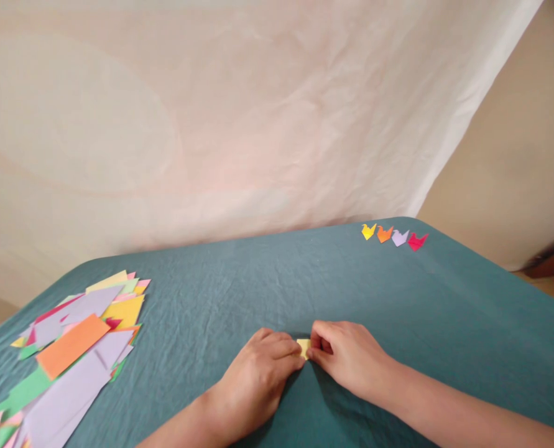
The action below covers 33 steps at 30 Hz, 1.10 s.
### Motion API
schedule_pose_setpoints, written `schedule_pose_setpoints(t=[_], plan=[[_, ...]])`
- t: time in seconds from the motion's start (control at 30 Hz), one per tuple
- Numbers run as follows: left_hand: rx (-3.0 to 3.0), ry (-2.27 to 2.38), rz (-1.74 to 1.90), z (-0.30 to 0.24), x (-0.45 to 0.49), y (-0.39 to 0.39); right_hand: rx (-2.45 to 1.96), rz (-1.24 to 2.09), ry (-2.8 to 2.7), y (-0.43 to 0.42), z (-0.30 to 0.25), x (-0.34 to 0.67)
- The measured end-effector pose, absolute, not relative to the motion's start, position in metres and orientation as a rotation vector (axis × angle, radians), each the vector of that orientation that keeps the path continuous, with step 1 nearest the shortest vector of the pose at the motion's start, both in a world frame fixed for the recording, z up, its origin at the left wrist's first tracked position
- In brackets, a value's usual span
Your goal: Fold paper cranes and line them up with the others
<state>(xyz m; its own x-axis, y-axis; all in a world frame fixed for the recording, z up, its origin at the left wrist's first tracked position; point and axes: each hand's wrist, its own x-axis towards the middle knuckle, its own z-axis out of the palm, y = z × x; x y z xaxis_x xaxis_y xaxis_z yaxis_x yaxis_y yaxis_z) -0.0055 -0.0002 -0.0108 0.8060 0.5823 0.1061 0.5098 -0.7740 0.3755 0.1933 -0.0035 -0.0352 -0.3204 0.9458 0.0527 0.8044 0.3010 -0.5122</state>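
Between my two hands, low in the middle of the head view, is a small piece of pale yellow folded paper (303, 347). My left hand (263, 373) rests over its left part, fingers together and pressing on it at the table. With thumb and forefinger my right hand (346, 354) pinches the paper's right edge. Only a small square of the paper shows; the fingers hide its other parts, so its full shape cannot be made out.
A teal cloth covers the table (230, 280). Loose coloured paper sheets (74, 345) lie heaped at the left. Several folded paper birds (400, 237), yellow, orange, lilac and red, stand in a row at the far right. A pale sheet (258, 124) hangs behind the table.
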Motion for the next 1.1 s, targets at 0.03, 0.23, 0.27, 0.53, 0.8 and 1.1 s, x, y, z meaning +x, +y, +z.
schedule_pose_setpoints(t=[0.03,0.23,0.27,0.53,0.8,1.1], plan=[[2.668,0.823,0.284,-0.011,-0.006,0.000,-1.566,0.567,-2.227,-0.004,-0.035,0.194],[2.721,0.835,0.245,0.002,-0.009,0.000,-1.274,0.387,-2.500,-0.015,-0.024,0.199],[2.738,0.832,0.237,0.004,-0.010,0.001,-1.227,0.326,-2.576,-0.018,-0.023,0.199],[2.901,0.657,0.132,0.004,-0.023,0.008,-1.170,-0.241,-2.900,-0.032,-0.040,0.195],[2.913,0.662,-0.022,0.010,-0.030,0.004,-1.159,-0.262,-2.883,-0.032,-0.037,0.193],[2.872,0.657,-0.064,0.013,-0.030,0.007,-1.179,-0.248,-2.984,-0.037,-0.038,0.189]])
